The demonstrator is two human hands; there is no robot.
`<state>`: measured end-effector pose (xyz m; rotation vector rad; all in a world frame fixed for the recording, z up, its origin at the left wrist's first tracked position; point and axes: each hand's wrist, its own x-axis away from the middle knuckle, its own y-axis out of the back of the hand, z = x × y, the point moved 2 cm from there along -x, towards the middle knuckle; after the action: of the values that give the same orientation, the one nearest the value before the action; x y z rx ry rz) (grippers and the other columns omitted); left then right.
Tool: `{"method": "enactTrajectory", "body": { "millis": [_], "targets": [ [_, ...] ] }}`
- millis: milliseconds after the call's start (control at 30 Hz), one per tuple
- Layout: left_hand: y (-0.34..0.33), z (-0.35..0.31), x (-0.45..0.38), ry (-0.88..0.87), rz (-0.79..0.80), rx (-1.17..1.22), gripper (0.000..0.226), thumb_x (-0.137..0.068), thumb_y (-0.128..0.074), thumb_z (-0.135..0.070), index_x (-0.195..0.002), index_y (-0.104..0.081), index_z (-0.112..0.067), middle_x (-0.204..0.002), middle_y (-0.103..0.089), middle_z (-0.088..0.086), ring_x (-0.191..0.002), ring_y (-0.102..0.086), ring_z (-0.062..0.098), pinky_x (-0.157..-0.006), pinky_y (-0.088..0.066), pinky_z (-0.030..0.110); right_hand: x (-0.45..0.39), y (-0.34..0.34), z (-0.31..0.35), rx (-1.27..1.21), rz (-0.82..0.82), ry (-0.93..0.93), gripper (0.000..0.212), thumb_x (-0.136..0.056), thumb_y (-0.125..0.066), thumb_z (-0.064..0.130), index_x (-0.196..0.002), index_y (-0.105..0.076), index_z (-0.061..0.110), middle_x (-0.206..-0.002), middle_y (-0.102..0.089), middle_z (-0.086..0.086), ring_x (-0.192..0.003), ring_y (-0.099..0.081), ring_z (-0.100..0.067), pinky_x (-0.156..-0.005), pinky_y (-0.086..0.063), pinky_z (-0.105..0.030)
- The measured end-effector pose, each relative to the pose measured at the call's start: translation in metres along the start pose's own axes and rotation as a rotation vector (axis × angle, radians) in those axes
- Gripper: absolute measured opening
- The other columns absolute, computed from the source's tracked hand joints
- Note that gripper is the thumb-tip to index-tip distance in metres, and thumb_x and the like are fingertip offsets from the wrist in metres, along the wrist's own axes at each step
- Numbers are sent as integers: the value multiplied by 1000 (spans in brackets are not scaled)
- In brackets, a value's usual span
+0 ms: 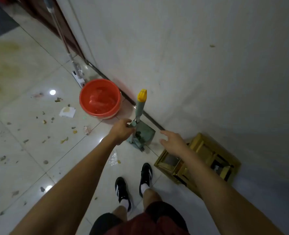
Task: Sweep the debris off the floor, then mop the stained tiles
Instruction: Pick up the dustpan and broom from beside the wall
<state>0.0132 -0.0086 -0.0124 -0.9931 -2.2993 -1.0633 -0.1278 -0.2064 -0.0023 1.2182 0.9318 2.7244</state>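
**Left hand on the broom handle, right hand loose beside it**

On the far left I see the yellowish stain [4, 53] spread over the pale floor tiles [30, 167]. Nearer the middle, debris [43, 126] lies scattered: small dark bits, a crumpled piece of white paper [67, 112], and a scrap of clear plastic [113, 158] just ahead of my shoes.

Further along, the mop [77, 76] leans against the dark door frame, its white head on the floor next to the red bucket [100, 98], which stands near the wall's base.

My left hand [121, 132] has its fingers curled round a thin handle at the top of the green dustpan [141, 135]. Right beside that grip, a green handle with a yellow cap [141, 96] rises and leans against the white wall [191, 65]. I cannot tell whether the hand grips one handle or both. The dustpan itself sits upright on the floor against the wall, with dark bristles showing at its lower edge.

My right hand [173, 143] hangs to the right of the dustpan, fingers spread and relaxed, holding nothing and touching nothing.

Beneath that hand, against the wall, stands a gold-coloured metal rack [199, 150]. My two black shoes [133, 184] are planted on the tiles below.
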Motion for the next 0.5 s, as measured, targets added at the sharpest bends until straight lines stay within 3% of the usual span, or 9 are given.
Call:
{"method": "enactTrajectory", "body": {
  "millis": [133,300,500],
  "targets": [
    [0,-6,-10,72,-43,-27,41,-89,-69,-22,-128,-62,-12,-118,-67,8,-105,-64,25,-94,-53,47,-13,7,-4,3,39,-47,55,-99,-57,35,-152,-43,26,-155,-43,-7,-139,-45,-28,-110,-39,-37],
    [-12,-4,-19,177,7,-12,27,-87,-69,-20,-112,-65,-10,-101,-69,16,-92,-68,32,-84,-58,49,-22,12,-6,19,66,-24,54,-99,-57,33,-151,-45,21,-154,-45,-10,-138,-45,-29,-112,-39,-38],
    [-23,-4,-27,238,34,0,39,-88,-68,-23,-123,-55,-13,-93,-68,12,-77,-71,29,-64,-61,40,-26,14,-16,43,92,-8,49,-101,-55,31,-148,-48,19,-146,-52,-15,-130,-52,-31,-101,-41,-31]
  ]
}}
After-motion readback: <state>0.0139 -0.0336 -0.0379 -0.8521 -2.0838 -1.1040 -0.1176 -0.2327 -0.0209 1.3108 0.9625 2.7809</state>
